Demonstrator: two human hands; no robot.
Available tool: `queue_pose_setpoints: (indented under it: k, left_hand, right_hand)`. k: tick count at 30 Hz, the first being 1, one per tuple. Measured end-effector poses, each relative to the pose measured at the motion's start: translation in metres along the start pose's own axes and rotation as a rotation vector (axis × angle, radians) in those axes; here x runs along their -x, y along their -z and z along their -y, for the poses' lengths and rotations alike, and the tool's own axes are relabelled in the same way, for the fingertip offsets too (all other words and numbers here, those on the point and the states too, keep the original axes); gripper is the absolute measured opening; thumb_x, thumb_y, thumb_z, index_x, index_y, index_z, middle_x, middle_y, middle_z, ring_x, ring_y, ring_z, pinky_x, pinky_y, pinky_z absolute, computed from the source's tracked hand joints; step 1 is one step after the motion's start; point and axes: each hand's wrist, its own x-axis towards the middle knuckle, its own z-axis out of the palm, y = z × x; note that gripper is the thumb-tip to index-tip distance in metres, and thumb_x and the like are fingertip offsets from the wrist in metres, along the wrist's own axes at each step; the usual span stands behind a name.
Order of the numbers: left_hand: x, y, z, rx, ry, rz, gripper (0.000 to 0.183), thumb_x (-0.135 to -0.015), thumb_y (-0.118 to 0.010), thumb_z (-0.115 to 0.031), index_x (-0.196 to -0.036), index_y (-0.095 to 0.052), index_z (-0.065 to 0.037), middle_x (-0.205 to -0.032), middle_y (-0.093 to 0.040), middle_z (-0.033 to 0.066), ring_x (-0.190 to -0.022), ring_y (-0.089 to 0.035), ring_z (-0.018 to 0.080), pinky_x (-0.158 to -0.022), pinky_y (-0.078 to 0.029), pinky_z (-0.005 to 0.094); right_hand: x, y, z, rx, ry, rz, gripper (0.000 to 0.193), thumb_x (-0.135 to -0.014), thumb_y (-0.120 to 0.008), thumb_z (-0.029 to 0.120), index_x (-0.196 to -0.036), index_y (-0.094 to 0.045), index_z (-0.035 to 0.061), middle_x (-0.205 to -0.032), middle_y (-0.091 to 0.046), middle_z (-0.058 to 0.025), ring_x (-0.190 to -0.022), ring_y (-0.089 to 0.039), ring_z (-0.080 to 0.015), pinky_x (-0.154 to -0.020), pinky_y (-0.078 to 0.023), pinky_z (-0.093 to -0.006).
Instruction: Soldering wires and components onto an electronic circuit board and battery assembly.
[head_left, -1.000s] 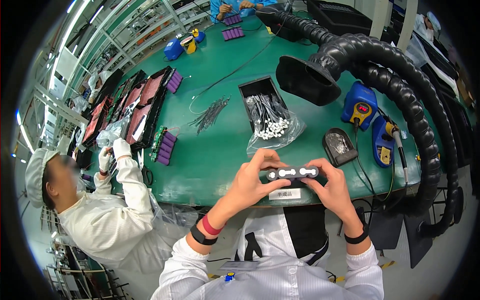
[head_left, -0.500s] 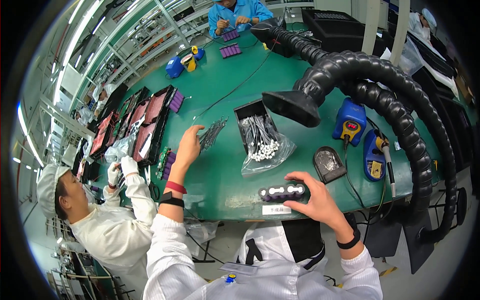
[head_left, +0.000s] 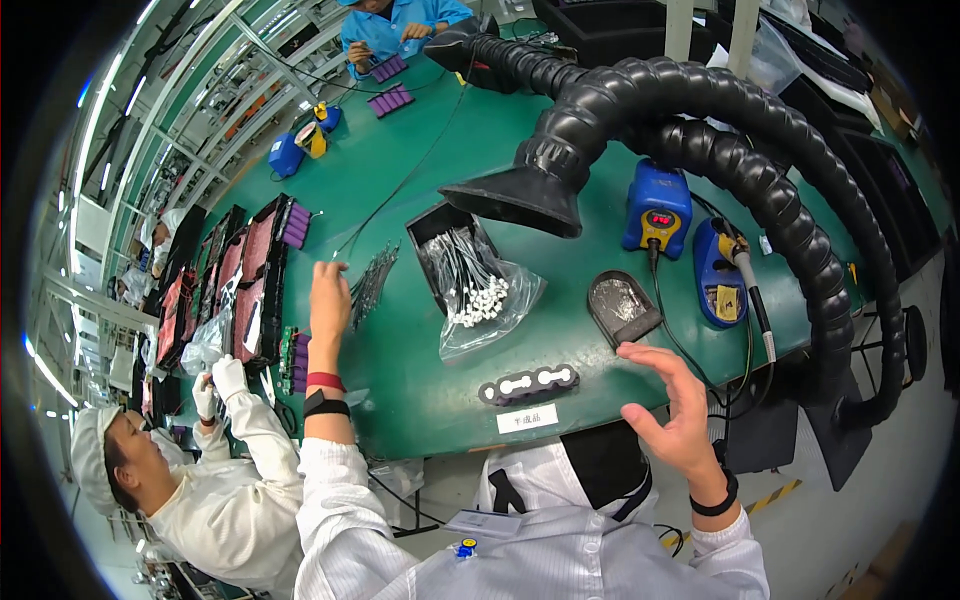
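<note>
Green covers the desk point(head_left: 400, 400) in the head view, and near its front edge lies the dark scalloped block point(head_left: 528, 385) with white shapes on top, just beyond a white printed card point(head_left: 528, 419). Neither of your hands is on it. Your right hand point(head_left: 675, 410) hangs to its right with a loose, empty grip, thumb well apart from the fingers, and fingertips near a black dish point(head_left: 640, 332). Your left hand point(head_left: 330, 300) is over the left part, just beside a bundle of dark wires point(head_left: 372, 285); its thumb is hidden, so you cannot tell whether that grip is closed on anything or touches the wires. Between your hands, farther back, a black box point(head_left: 420, 262) and a clear bag point(head_left: 520, 297) hold wires with white connectors point(head_left: 485, 300). Beyond the dish stands a blue soldering station point(head_left: 655, 205), with the iron's holder point(head_left: 718, 270) to its right. A black nozzle point(head_left: 520, 195) hangs above the desk behind the box.
</note>
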Motion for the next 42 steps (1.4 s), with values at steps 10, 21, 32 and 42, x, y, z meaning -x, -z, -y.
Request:
queue_pose_setpoints:
  k: [10,21,32,42]
  left_hand:
    - [0.018,0.12,-0.082,0.604,0.082,-0.498,0.016,-0.105,-0.058,-0.008,-0.112,-0.071,0.0,-0.087,-0.063,0.0002,-0.072,-0.051,0.0059,-0.062,-0.036,0.0199]
    - [0.11,0.14,-0.231,0.777,-0.662,0.091,0.022,-0.076,-0.083,-0.005,-0.095,-0.072,-0.008,-0.083,-0.069,-0.0009,-0.069,-0.057,0.0185,-0.061,-0.044,0.0336]
    - [0.105,0.118,-0.211,0.895,-0.48,0.012,0.024,-0.07,-0.083,0.0,-0.091,-0.076,-0.009,-0.075,-0.063,0.0006,-0.069,-0.051,0.0215,-0.064,-0.041,0.0341]
    - [0.118,0.109,-0.204,0.677,-0.346,-0.163,0.024,-0.07,-0.083,-0.002,-0.09,-0.076,-0.013,-0.071,-0.048,-0.001,-0.071,-0.044,0.0199,-0.066,-0.032,0.0356]
  right_hand:
    - [0.013,-0.028,0.024,-0.046,0.052,-0.096,0.024,-0.085,-0.07,-0.003,-0.109,-0.066,-0.0028,-0.099,-0.072,-0.0132,-0.091,-0.069,-0.0242,-0.083,-0.055,-0.0334]
    - [0.012,-0.083,0.06,0.099,0.072,0.173,0.021,-0.088,-0.076,0.003,-0.108,-0.069,0.0004,-0.092,-0.07,-0.0105,-0.077,-0.068,-0.0236,-0.068,-0.054,-0.0332]
    - [0.021,-0.062,0.031,-0.276,-0.304,-0.234,0.02,-0.101,-0.065,0.011,-0.117,-0.062,-0.0007,-0.094,-0.069,-0.008,-0.073,-0.063,-0.0153,-0.068,-0.052,-0.03]
    - [-0.05,0.044,-0.046,-0.346,-0.274,-0.822,0.053,-0.1,-0.069,0.018,-0.147,-0.047,0.0093,-0.112,-0.067,-0.0082,-0.086,-0.062,-0.0127,-0.075,-0.049,-0.0269]
